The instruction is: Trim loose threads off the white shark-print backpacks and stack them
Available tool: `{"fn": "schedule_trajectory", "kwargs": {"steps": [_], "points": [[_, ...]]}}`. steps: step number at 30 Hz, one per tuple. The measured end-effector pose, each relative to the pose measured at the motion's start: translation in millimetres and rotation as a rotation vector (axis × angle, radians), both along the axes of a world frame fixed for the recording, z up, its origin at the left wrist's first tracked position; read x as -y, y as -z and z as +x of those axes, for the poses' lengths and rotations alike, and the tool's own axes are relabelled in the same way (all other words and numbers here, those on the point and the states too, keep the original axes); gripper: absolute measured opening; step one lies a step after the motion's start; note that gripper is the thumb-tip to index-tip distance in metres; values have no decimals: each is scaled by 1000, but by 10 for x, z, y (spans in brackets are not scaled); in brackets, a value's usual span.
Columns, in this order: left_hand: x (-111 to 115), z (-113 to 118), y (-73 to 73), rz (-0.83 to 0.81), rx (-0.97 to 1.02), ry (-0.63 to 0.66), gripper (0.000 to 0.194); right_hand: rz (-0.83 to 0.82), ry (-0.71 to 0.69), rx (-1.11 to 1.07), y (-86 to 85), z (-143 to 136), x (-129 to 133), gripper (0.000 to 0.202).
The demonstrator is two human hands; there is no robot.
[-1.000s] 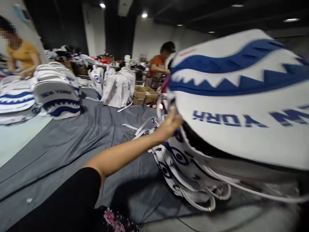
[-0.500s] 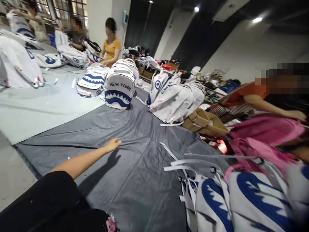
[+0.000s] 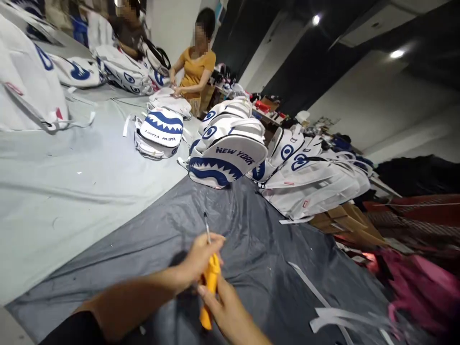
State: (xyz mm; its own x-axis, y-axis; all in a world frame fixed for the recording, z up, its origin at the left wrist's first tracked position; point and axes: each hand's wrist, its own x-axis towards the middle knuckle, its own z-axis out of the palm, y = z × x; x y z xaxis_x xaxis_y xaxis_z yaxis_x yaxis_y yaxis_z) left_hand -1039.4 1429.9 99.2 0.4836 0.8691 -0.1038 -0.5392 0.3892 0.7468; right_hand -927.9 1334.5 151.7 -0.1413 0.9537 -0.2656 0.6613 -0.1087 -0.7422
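Both hands meet over the grey sheet on a tool with an orange handle (image 3: 212, 275) and a thin silvery shaft (image 3: 208, 234) ending in a dark tip. The tool's exact kind is unclear. My right hand (image 3: 230, 306) is closed round the lower handle, thumb across it. My left hand (image 3: 201, 256) is closed about the upper part, where the shaft meets the handle; its fingers partly cover that spot. Beyond the tip, a white backpack (image 3: 230, 155) with blue "NEW YORK" lettering and a toothed mouth pattern stands on the table.
More white backpacks (image 3: 305, 182) lean together at the right, beside a cardboard box (image 3: 348, 225). Another backpack (image 3: 158, 134) lies on the pale sheet at left. A person in a yellow top (image 3: 196, 69) works behind. Loose white straps (image 3: 323, 292) and pink fabric (image 3: 424, 292) are at lower right.
My left hand, stretched over the sheet earlier, now grips the orange-handled tool. My right hand has come into view on it too. The view has turned left and the backpacks appear nearer.
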Motion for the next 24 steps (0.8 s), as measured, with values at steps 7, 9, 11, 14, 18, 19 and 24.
{"fn": "schedule_trajectory", "kwargs": {"steps": [7, 9, 11, 14, 18, 19, 24], "points": [[-1500, -1787, 139, -207, 22, -398, 47, 213, 162, 340, -686, -1084, -1893, 57], [-1747, -1890, 47, -228, 96, -465, 42, 132, 22, 266, -611, -1421, -2041, 59], [-1963, -1835, -119, -259, 169, -513, 39, 107, -106, 203, -413, -1744, -2065, 58], [-2237, -1594, -450, -161, 203, -412, 43, 285, 67, 150, -180, -1923, -2126, 41], [-2439, -1292, -708, 219, 201, -42, 72, 420, 675, -96, -428, -1393, -2335, 42], [-2485, -1264, -660, 322, 164, 11, 74, 470, 838, -160, -585, -1172, -2379, 46], [-2915, -1416, 471, 701, -634, -320, 59, 835, 1033, 184, -1766, -281, -2762, 28]]}}
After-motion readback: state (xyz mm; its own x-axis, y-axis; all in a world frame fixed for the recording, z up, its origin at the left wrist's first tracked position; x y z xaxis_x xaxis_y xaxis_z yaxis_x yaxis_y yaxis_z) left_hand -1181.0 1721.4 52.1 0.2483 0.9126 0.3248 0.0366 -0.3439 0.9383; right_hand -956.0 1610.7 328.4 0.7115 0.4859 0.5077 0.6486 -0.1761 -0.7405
